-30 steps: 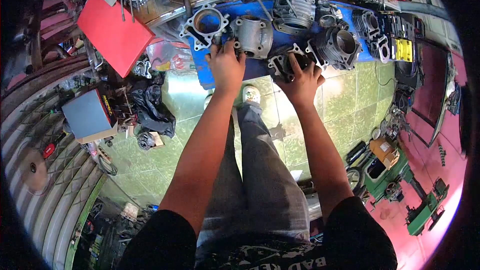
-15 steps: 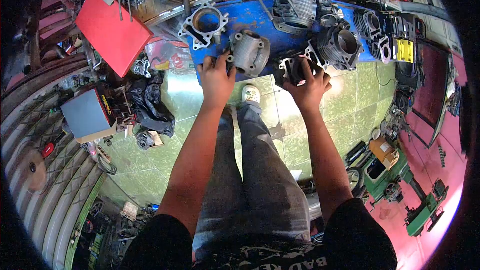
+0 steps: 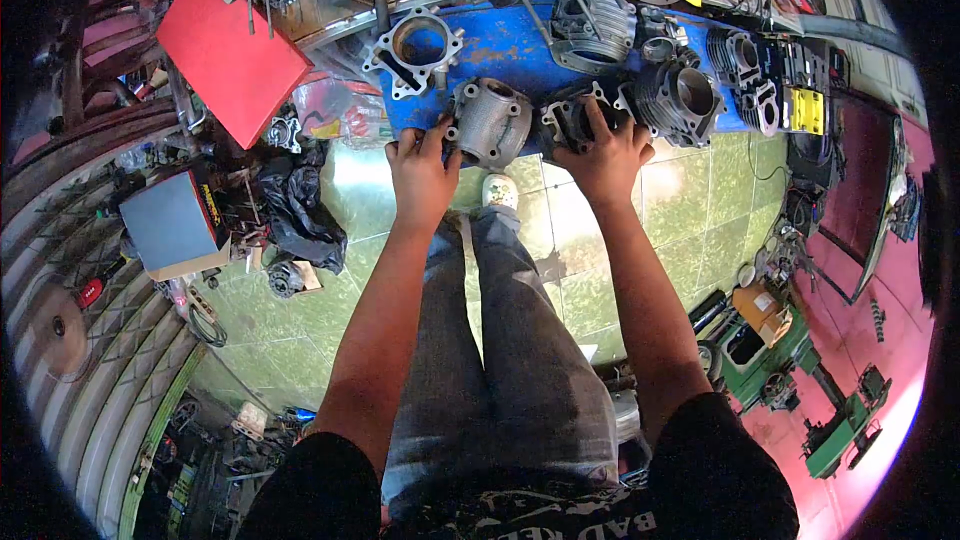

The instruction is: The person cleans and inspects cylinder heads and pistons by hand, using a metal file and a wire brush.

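A grey engine cylinder (image 3: 494, 123) lies on its side at the front edge of the blue bench top (image 3: 500, 45). My left hand (image 3: 424, 178) has its curled fingers on the cylinder's left end. To the right, a dark engine cylinder (image 3: 566, 118) is at the same edge, with my right hand (image 3: 607, 162) gripping it from above and partly hiding it. Behind my left hand sits a cylinder with a wide round bore (image 3: 412, 48). Beside my right hand stands a finned cylinder (image 3: 682, 100).
Another finned cylinder (image 3: 594, 32) and smaller engine parts occupy the back and right of the bench. A red box (image 3: 235, 60) is at the left. On the tiled floor are a black bag (image 3: 300, 205) and a grey box (image 3: 170, 225). Green machinery (image 3: 790, 360) stands lower right.
The grey cylinder has shifted slightly towards me and left, with my left hand on it. The dark cylinder has moved slightly left and away from me under my right hand.
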{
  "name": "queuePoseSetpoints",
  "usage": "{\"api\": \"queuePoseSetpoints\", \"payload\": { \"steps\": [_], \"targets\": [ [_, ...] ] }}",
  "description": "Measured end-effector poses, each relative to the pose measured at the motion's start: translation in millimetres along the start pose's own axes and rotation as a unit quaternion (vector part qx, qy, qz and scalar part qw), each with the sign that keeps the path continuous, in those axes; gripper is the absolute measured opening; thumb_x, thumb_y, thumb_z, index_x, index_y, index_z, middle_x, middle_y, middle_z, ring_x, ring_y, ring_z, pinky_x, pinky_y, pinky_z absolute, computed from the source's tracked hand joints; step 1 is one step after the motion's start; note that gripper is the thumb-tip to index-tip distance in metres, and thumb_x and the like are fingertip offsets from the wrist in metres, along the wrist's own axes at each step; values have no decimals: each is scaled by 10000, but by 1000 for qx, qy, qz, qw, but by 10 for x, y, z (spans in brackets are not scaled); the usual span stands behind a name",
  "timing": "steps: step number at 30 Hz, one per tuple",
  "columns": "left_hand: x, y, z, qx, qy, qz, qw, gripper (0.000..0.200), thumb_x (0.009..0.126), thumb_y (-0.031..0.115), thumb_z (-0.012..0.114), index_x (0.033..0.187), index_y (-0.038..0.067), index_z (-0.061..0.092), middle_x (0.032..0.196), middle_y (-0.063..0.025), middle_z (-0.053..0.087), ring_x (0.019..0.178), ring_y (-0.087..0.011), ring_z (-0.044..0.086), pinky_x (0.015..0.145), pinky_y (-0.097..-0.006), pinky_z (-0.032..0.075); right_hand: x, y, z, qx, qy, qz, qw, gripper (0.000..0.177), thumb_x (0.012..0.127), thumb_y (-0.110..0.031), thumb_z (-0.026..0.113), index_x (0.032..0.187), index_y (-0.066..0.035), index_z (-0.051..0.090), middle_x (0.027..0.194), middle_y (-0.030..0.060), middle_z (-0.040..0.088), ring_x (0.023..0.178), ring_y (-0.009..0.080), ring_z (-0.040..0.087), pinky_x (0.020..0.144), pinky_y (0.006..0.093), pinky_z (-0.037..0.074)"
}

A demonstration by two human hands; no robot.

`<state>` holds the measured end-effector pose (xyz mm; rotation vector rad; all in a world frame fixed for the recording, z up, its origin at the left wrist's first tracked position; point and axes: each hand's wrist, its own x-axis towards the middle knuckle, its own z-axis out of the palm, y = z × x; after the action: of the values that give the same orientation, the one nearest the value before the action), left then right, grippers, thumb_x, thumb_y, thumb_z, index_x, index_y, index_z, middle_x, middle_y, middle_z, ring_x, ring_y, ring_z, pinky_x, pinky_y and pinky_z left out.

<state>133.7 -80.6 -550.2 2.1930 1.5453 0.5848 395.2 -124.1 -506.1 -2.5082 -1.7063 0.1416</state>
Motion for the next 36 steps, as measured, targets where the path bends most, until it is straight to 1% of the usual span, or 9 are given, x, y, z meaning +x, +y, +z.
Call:
{"api": "queuePoseSetpoints", "payload": {
  "steps": [16,18,23,26,27,29,32,33,36],
  "targets": [
    [-302,-162,-146,-35,-21,-58,998,525,722,146,842,1225,144,692,981,-78,681,984,-276,589,868,-447,395,52,-177,97,-25,-9,27,999,897,571,-457,893,1405,-332,588,1229,256,566,1161,459,480,971,582,361],
    [-325,-208,-156,-22,25,-38,999,529,726,139,837,1233,150,686,943,-71,671,974,-269,586,866,-444,390,49,-219,127,-32,13,41,999,895,573,-457,896,1407,-339,593,1262,247,556,1206,469,470,1003,584,358],
    [-287,-301,-210,1,-2,-57,998,551,719,141,844,1244,143,678,965,-80,675,992,-275,584,884,-456,399,-15,-382,76,-34,24,30,999,1058,628,-461,902,1553,-343,401,1416,247,507,1253,474,443,1000,621,340],
    [-276,-201,-296,8,37,-84,996,500,732,127,838,1205,102,678,999,-105,681,994,-311,572,894,-465,419,3,-758,-238,-81,-27,-9,996,1186,605,-429,931,1601,-345,292,1523,185,464,1271,449,442,991,625,343],
    [-302,-151,-293,9,36,-83,996,500,732,127,838,1205,102,678,999,-105,681,994,-311,572,894,-465,419,17,-845,-319,-46,-90,-97,990,1226,571,-409,946,1603,-348,286,1548,152,450,1272,426,447,981,612,355],
    [-347,-9,-247,-71,133,-201,968,432,755,120,831,1151,54,672,1017,-136,688,992,-361,558,891,-471,442,42,-965,-320,4,-152,-224,963,1251,520,-410,953,1594,-366,313,1549,71,479,1266,349,472,951,568,390],
    [-487,148,-27,-160,113,-311,930,435,752,132,830,1128,8,649,1054,-176,663,986,-385,551,875,-474,455,177,-1073,-176,27,-185,-293,938,1178,531,-414,939,1567,-375,379,1506,67,534,1256,323,488,967,545,382],
    [-491,236,-34,-220,111,-384,890,475,746,157,832,1144,-9,632,1073,-188,643,989,-393,554,902,-480,441,214,-1095,-170,23,-157,-312,937,1092,546,-404,928,1528,-376,452,1432,60,601,1252,310,497,1007,526,354],
    [-507,403,-75,-122,161,-276,940,519,744,196,842,1159,-22,619,1097,-196,630,1002,-406,548,920,-491,424,308,-1075,-198,59,-144,-335,929,903,644,-325,860,1480,-372,523,1270,36,688,1132,280,538,875,449,371]
  ]
}}
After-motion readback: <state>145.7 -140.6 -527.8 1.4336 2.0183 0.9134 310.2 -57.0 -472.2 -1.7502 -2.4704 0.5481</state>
